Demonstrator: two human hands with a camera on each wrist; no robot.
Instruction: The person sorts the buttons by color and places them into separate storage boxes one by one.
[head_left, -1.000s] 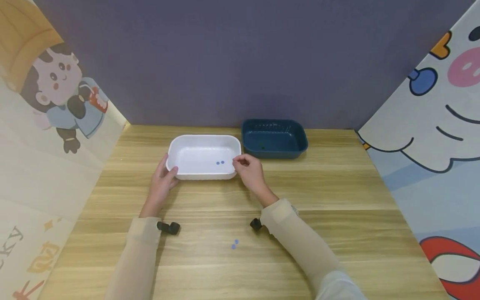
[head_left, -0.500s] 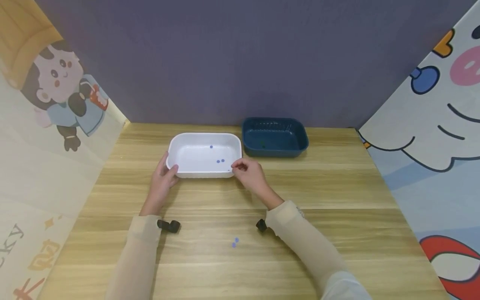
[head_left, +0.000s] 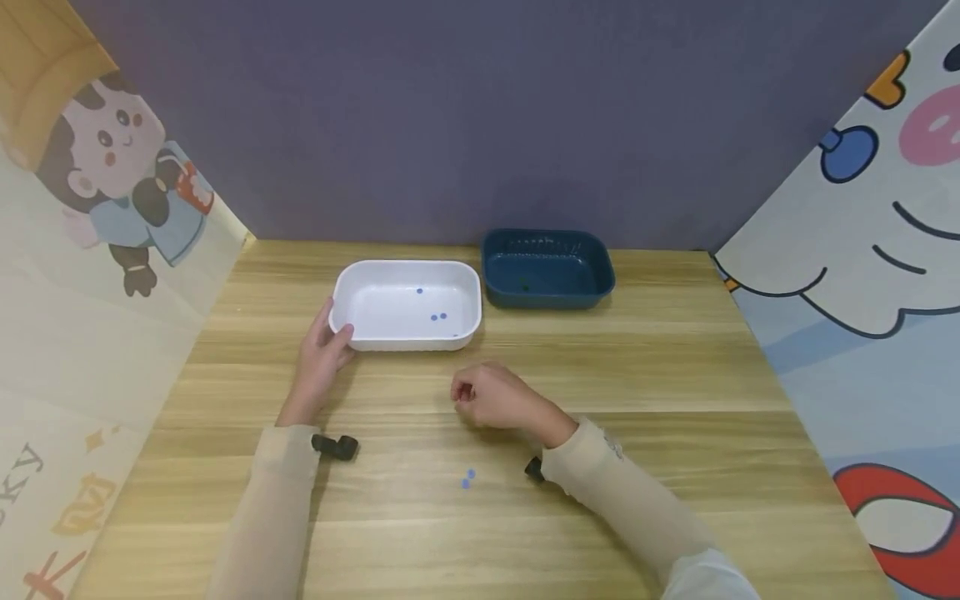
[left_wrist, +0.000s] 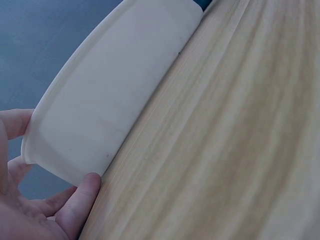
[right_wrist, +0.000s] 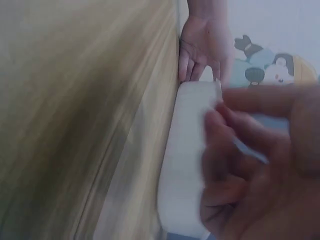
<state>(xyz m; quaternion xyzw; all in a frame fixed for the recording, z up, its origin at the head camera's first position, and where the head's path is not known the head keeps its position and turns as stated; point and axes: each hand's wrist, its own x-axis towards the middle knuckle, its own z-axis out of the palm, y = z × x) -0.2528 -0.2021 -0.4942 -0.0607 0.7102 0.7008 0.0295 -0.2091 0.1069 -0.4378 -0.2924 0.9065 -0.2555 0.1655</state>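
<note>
My left hand (head_left: 318, 362) grips the left front corner of a white rectangular tray (head_left: 405, 344). In the left wrist view its thumb (left_wrist: 82, 200) presses low on the wall, with the fingers round the far side. Several small blue round pieces (head_left: 438, 317) lie inside the tray. My right hand (head_left: 498, 400) hovers over the table in front of the tray, apart from it, fingers curled. I see nothing between its fingertips, which are blurred in the right wrist view. Two more blue round pieces (head_left: 468, 478) lie close together on the table, nearer me than that hand.
A dark blue tray (head_left: 551, 301) stands just right of the white one, with a small green spot (head_left: 526, 287) inside it. Behind both rises a grey-purple panel (head_left: 480, 125). Printed walls flank the wooden table (head_left: 675, 375) on both sides.
My right hand has left the white tray's right corner and come back toward me. More blue pieces now show in that tray than a second ago. The left hand stays on its corner.
</note>
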